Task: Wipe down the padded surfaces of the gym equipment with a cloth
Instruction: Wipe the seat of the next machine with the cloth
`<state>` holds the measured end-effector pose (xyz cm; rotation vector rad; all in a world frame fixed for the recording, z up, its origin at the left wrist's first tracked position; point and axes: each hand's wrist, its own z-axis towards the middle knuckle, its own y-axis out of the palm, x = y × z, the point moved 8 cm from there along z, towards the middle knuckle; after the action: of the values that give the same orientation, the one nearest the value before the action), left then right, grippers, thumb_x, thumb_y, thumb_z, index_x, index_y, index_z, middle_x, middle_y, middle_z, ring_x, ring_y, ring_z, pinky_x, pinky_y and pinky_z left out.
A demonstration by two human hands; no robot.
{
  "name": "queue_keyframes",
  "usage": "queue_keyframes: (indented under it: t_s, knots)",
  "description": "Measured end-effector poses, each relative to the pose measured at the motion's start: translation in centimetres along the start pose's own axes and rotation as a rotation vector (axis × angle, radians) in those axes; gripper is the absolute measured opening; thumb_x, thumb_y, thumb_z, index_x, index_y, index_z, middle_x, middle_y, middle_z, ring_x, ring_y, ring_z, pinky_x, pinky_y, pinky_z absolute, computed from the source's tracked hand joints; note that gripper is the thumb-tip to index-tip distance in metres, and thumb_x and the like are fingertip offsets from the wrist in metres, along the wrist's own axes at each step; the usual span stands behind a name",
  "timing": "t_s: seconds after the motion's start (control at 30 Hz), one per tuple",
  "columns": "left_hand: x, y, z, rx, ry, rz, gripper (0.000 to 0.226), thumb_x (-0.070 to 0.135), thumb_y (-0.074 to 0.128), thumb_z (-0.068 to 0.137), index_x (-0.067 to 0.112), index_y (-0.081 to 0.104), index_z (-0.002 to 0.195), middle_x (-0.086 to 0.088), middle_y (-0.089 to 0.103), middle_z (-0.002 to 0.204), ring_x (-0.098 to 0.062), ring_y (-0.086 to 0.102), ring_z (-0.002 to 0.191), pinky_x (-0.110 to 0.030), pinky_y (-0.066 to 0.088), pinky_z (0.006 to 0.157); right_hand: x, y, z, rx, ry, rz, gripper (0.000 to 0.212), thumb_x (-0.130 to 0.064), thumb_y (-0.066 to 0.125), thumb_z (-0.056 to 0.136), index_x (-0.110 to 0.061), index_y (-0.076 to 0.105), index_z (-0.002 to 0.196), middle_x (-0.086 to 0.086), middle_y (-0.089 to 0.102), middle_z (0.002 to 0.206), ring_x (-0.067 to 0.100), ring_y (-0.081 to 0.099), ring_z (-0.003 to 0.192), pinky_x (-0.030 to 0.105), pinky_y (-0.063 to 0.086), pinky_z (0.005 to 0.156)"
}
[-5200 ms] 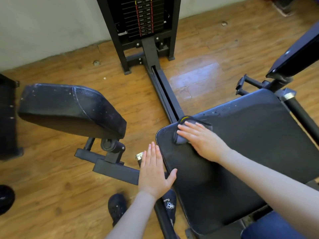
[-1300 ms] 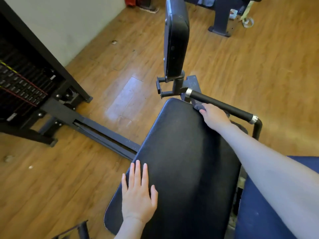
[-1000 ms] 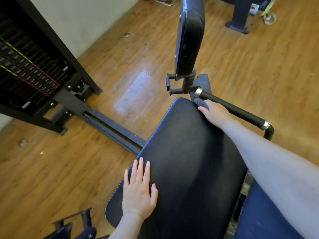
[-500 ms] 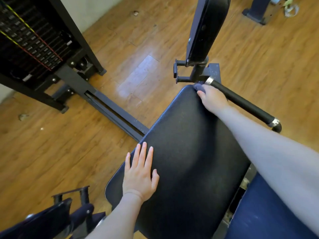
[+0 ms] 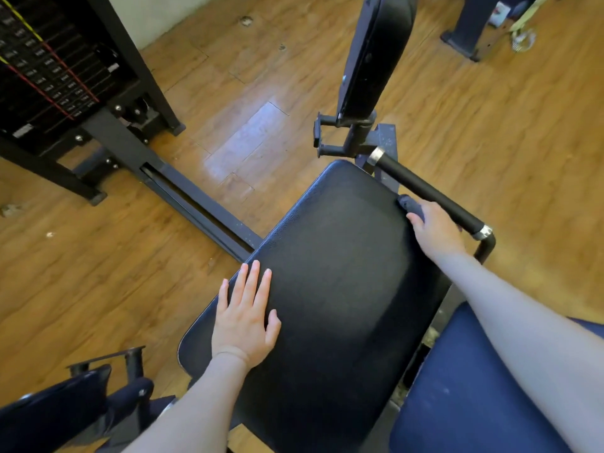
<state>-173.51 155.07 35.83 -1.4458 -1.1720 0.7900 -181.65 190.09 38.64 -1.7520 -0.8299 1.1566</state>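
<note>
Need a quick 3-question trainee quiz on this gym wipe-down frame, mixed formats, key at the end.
1. True or false: the left hand lies flat, fingers straight, on the black seat pad.
2. Where is the dark cloth? A) on the wooden floor B) under the right hand at the pad's far right edge, beside the black handle bar C) draped over the upright back pad
3. Fill in: the machine part at upper left, with rows of black plates, is the weight ____.

Key: 1 true; 2 B; 3 stack.
</note>
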Motion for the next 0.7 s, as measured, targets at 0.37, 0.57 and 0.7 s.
queue_keyframes:
  t_s: [0.37, 0.57, 0.7]
  knots:
    - [-0.2, 0.1, 0.0, 0.021, -0.002, -0.045, 0.06, 0.045, 0.034, 0.082, 0.019, 0.037, 0.136, -0.01, 0.045, 0.143, -0.03, 0.029, 0.136, -0.044, 0.008, 0.113, -10.6, 2.5, 6.6, 0.015, -0.073, 0.027, 0.029, -0.025, 0.041, 0.097, -0.009, 0.06, 0.113, 0.012, 0.061, 0.11, 0.03, 0.055, 0.105, 0.039, 0.042, 0.089]
    - [-0.1, 0.1, 0.1, 0.035, 0.002, -0.003, 0.06, 0.045, 0.034, 0.083, 0.017, 0.043, 0.135, -0.012, 0.047, 0.142, -0.033, 0.037, 0.133, -0.057, 0.025, 0.11, -12.5, 3.2, 6.8, 0.023, -0.176, 0.07, 0.027, -0.024, 0.046, 0.095, -0.015, 0.057, 0.117, 0.006, 0.059, 0.117, 0.026, 0.053, 0.11, 0.038, 0.042, 0.092]
    - [-0.1, 0.0, 0.0, 0.026, 0.002, -0.042, 0.061, 0.045, 0.032, 0.084, 0.018, 0.035, 0.138, -0.011, 0.043, 0.145, -0.03, 0.027, 0.137, -0.046, 0.011, 0.113, -6.0, 1.0, 2.9, 0.043, -0.071, 0.082, 0.03, -0.023, 0.047, 0.095, -0.017, 0.055, 0.123, 0.005, 0.058, 0.12, 0.024, 0.052, 0.113, 0.034, 0.038, 0.094]
